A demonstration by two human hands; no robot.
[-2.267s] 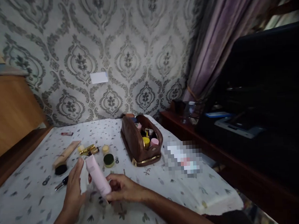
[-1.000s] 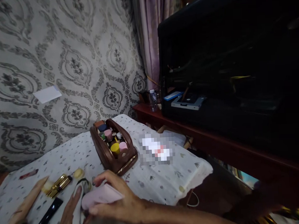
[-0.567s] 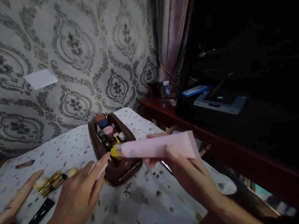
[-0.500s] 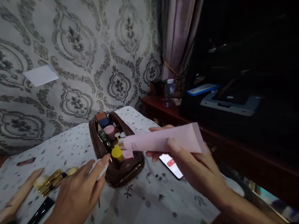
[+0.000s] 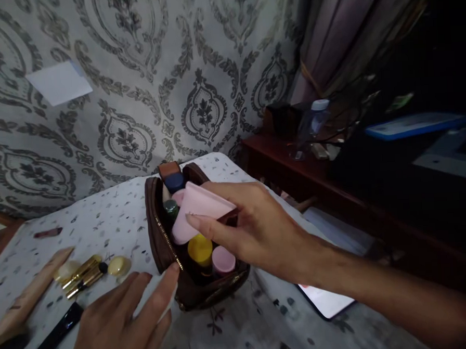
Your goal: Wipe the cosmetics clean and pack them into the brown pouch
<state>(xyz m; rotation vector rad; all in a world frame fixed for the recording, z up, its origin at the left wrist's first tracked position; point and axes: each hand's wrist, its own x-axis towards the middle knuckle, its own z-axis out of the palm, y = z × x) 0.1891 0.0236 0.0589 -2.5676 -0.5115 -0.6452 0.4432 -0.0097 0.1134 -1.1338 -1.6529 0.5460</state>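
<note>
Tube (image 5: 198,207), pink: gripped in your right hand (image 5: 259,230), fingers closed round its flat end. The cap end tilts down into the open pouch (image 5: 158,241), beside a green bottle (image 5: 171,209) and above a yellow cap (image 5: 200,249) and a pink cap (image 5: 223,259).
Pouch, brown: stands on the cloth (image 5: 103,223), packed with small containers.
Your left hand (image 5: 116,326): palm down on the cloth, fingers loosely spread, holding nothing, index tip touching the pouch's near left corner.
Gold lipsticks (image 5: 80,271), black stick (image 5: 54,337): left of the pouch, apart from both hands.
Phone (image 5: 327,302): lies on the cloth below your right forearm.
</note>
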